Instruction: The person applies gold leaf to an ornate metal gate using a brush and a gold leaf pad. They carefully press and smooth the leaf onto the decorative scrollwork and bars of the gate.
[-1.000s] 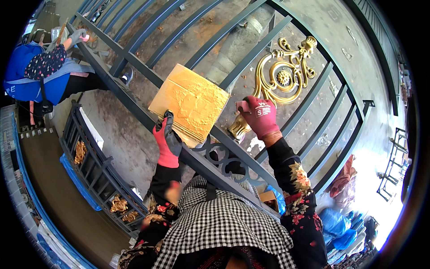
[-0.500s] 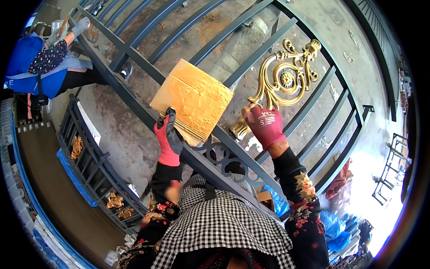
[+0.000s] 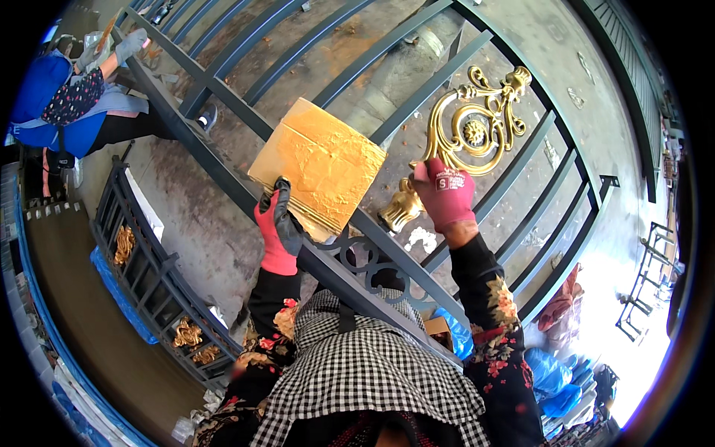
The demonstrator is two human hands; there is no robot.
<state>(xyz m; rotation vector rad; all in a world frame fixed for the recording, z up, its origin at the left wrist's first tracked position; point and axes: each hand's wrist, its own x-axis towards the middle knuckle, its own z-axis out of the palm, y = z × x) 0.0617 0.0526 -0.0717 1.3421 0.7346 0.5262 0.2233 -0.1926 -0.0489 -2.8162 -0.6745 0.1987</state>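
In a red glove with black palm and fingers, my left hand [image 3: 278, 227] grips the lower left edge of a stack of cardboard sheets [image 3: 320, 165]. Wet-looking gold paint covers much of its top. The stack is over the bars of a dark grey metal railing [image 3: 240, 104]. My right hand [image 3: 447, 195], in a dark red glove, is closed at the lower end of a gold scroll ornament [image 3: 475, 132] set between the bars. What its fingers hold, if anything, is hidden. Left of that hand is the ornament's flared gold foot [image 3: 402, 205].
Far left, another person [image 3: 71, 104] in a blue apron and grey gloves works at the railing. A second railing with gold ornaments [image 3: 188, 332] stands at lower left. Blue plastic bags [image 3: 555, 380] and a small cardboard box [image 3: 439, 330] are at lower right.
My right hand has shifted slightly up along the ornament's lower curl, uncovering more of the foot. The left hand and cardboard stay nearly in place.
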